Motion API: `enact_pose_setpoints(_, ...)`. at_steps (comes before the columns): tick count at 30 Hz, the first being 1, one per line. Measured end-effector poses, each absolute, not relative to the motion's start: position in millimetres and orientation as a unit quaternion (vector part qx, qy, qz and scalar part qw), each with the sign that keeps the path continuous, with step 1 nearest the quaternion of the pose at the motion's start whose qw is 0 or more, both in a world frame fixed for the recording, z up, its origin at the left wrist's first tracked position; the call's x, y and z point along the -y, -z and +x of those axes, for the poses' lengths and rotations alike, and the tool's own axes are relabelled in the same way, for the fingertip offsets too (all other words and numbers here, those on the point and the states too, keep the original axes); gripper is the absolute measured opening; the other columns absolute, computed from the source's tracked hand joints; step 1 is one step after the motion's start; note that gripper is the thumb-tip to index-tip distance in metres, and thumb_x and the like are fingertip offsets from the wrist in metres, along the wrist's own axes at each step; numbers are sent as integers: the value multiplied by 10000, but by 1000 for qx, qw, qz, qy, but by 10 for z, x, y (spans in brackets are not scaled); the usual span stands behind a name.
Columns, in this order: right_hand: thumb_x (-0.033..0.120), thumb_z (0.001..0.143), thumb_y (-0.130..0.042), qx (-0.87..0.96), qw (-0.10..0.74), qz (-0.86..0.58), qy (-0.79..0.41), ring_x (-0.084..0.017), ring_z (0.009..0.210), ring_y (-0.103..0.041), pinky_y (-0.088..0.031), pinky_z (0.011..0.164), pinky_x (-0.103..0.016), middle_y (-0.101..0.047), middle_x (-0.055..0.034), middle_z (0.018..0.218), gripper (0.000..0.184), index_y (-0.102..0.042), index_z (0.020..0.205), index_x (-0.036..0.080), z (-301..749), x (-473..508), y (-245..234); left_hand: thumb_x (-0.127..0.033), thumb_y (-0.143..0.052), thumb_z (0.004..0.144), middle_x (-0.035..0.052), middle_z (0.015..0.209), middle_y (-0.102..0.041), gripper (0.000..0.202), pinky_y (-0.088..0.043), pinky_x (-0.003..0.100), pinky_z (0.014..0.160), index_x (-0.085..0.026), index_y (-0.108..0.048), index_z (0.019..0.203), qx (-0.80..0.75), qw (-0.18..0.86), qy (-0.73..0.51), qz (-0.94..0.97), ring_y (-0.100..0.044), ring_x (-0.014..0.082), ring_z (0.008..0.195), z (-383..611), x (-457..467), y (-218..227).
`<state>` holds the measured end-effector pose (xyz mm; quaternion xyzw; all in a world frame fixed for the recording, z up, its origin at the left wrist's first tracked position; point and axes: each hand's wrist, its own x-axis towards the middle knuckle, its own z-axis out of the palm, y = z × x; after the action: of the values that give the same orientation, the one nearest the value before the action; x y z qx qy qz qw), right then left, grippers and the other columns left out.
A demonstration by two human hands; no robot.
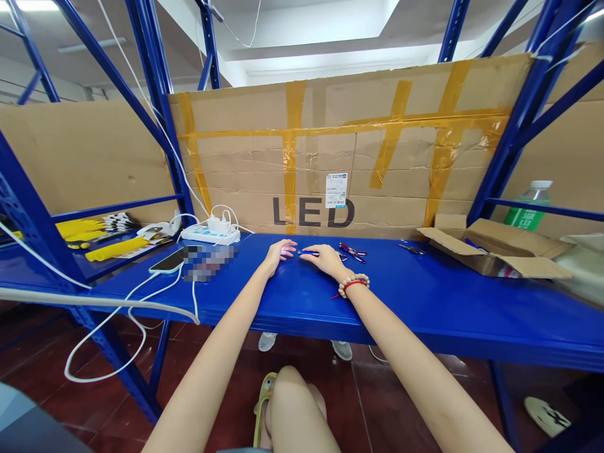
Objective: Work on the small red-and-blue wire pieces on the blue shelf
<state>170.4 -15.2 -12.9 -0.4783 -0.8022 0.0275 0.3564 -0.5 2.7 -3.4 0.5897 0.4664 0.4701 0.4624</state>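
Note:
My left hand [282, 253] rests on the blue tabletop [302, 296], fingers loosely bent and apart, with nothing visible in it. Facing it, my right hand [325, 259] has its fingers closed over a slim blue tool [307, 253]; the hand covers most of it, so its exact kind is unclear. Just right of that hand lie red-handled pliers [353, 253]. A bead bracelet [355, 282] and a red cord circle my right wrist. Farther right on the tabletop is a small dark hand tool [411, 249].
To the left are a white power strip [211, 234] with plugs, a phone [168, 259] and looping white cables. Yellow-handled items [117, 248] lie beyond the frame post. An open cardboard box [495, 248] and green bottle [528, 206] stand right. A cardboard panel [236, 170] backs the table.

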Motion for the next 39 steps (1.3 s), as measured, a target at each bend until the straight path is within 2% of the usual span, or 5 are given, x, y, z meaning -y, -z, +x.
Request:
enact_pose_setpoints(7, 490, 762, -586, 795, 361, -487, -23, -184, 933, -618, -457, 829, -261, -679, 0, 967, 319, -702, 914, 236, 1700, 152, 140, -448, -414, 709, 109, 988, -649, 486, -338, 240, 611, -114, -637, 983, -459, 466, -460, 601, -585, 175, 818, 0, -34, 36)
enact_pose_setpoints(16, 453, 789, -568, 787, 340, -514, 9, -175, 878, -631, -465, 785, -252, -685, 1, 944, 288, -704, 912, 231, 1695, 165, 114, -448, -405, 693, 105, 984, -645, 483, -333, 233, 602, -119, -629, 965, -462, 466, -463, 596, -587, 175, 808, 8, -62, 51)
enact_pose_setpoints(30, 444, 762, -600, 805, 330, -492, -31, -183, 971, -599, -460, 831, -268, -658, -21, 1027, 315, -674, 967, 216, 1695, 193, 118, -468, -421, 691, 97, 952, -653, 488, -352, 233, 595, -121, -640, 955, -453, 460, -471, 601, -593, 179, 804, -9, -86, 92)
enact_pose_setpoints(39, 358, 828, -505, 801, 342, -491, -27, -185, 1005, -584, -447, 870, -283, -642, -32, 1072, 295, -649, 1029, 197, 1696, 142, 159, -443, -415, 699, 81, 954, -645, 474, -354, 230, 622, -119, -631, 969, -462, 467, -459, 598, -581, 162, 797, 8, -20, 48)
